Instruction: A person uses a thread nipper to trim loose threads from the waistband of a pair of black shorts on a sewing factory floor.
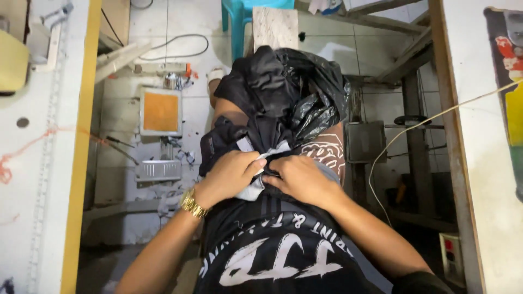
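- Two bare hands meet over the person's lap at the centre of the view, both closed on cloth.
- The left hand, with a gold watch on its wrist, has its fingers curled shut on a pale grey piece of cloth, which shows between the two hands and again just above them at 12 o'clock.
- The right hand lies just at 3 o'clock of the left, touching it, fingers bent and pressed down onto the same grey cloth and the dark fabric around it.
- The black garments are heaped on the lap at 12 o'clock from the hands, spilling from a crumpled black plastic bag at about 1 o'clock.
- The person's black shirt with white print fills the view at 6 o'clock.
- At 9 o'clock on the tiled floor sits a machine pedal with an orange pad.
- At 9 o'clock, farther out, runs a white table with a yellow edge.
- At 3 o'clock a thin pale cord loops down past a second white table.
- At 12 o'clock, far off, stands a blue plastic chair.
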